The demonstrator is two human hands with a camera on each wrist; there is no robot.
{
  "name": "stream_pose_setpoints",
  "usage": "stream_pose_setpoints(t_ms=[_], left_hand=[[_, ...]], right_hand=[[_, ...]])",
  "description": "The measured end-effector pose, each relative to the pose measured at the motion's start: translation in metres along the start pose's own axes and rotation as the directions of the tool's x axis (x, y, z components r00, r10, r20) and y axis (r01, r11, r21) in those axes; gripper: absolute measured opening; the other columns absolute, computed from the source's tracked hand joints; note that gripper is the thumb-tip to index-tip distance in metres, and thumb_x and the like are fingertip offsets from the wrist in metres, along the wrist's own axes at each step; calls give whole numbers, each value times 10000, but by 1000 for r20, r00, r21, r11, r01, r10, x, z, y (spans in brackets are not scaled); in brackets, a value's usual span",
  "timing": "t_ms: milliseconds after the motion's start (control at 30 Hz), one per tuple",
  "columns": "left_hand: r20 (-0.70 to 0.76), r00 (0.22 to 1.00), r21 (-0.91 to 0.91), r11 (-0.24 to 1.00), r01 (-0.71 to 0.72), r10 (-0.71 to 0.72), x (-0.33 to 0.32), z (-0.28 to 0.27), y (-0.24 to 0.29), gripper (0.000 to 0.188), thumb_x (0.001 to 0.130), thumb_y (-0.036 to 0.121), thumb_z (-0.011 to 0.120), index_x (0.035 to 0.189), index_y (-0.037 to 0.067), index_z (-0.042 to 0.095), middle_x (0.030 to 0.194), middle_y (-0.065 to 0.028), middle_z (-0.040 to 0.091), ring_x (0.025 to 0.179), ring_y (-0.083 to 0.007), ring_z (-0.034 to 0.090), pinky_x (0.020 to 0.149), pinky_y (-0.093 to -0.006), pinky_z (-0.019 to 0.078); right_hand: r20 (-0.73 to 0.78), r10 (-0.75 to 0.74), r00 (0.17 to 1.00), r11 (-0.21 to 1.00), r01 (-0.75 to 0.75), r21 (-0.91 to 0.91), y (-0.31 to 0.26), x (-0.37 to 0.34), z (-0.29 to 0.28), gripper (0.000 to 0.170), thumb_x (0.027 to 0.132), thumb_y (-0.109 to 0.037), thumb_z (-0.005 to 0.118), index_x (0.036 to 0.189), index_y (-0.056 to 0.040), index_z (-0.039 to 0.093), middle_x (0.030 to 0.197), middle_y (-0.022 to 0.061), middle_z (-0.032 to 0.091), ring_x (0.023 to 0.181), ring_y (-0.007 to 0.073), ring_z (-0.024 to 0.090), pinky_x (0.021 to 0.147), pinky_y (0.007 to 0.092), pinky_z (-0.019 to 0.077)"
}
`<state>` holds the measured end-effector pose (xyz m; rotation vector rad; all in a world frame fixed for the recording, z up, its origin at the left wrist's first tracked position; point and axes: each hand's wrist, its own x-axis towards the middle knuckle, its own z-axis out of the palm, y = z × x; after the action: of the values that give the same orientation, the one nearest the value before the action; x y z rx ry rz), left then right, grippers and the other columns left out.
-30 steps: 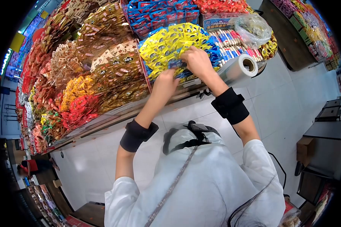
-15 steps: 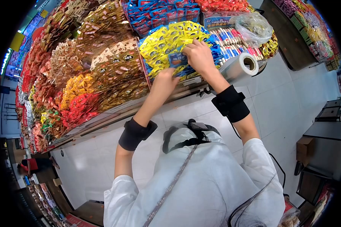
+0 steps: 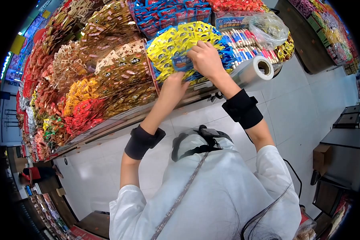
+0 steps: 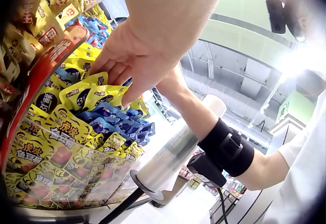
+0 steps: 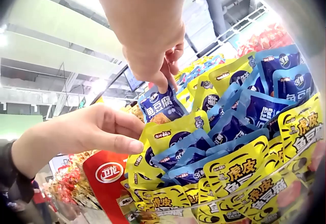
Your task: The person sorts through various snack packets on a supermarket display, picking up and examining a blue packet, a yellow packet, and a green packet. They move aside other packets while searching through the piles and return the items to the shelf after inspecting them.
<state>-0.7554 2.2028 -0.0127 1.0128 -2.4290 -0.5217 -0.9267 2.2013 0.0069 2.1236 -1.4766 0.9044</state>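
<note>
My right hand [image 3: 207, 61] pinches a small blue snack packet [image 5: 162, 105] by its top edge, above a heap of yellow and blue packets. The packet's printed front, with white characters, faces the right wrist camera. Just left of it in the head view, my left hand [image 3: 174, 87] rests at the near edge of the heap. Its fingers and thumb lie loosely against a yellow packet [image 4: 84, 94]. More blue packets [image 5: 265, 107] stand in rows among yellow packets [image 5: 234, 170] with black tiger stripes, behind a transparent front panel.
Brown and gold packets [image 3: 126, 76] fill the section to the left, past a red divider [image 5: 106, 175]. At the right stand a clear plastic roll [image 3: 248, 73], white-wrapped sticks [image 3: 244, 46] and a clear plastic bag [image 3: 268, 28]. Blue-and-red packets [image 3: 168, 16] lie behind.
My right hand has risen slightly from the heap, then shifted a little left, carrying the blue packet. My left hand has stayed almost in place.
</note>
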Motion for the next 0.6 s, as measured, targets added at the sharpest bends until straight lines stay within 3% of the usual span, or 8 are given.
stream_pose_setpoints(t_ms=[333, 600], left_hand=[[7, 1000, -8, 1000, 14, -14, 0, -1, 1, 334, 721, 122, 688, 977, -68, 589, 844, -231, 611, 819, -362, 591, 727, -393, 471], [3, 1000, -13, 1000, 6, -6, 1, 0, -2, 330, 725, 125, 688, 979, -63, 591, 882, -237, 612, 845, -361, 592, 739, -392, 474]], right_hand=[[20, -64, 998, 996, 63, 65, -1, -2, -1, 36, 664, -65, 607, 697, -79, 609, 674, 31, 541, 739, 208, 520, 644, 325, 408], [50, 2, 999, 994, -7, 111, 2, 6, -6, 21, 663, -63, 613, 682, -63, 620, 683, 40, 573, 733, 215, 530, 649, 330, 409]])
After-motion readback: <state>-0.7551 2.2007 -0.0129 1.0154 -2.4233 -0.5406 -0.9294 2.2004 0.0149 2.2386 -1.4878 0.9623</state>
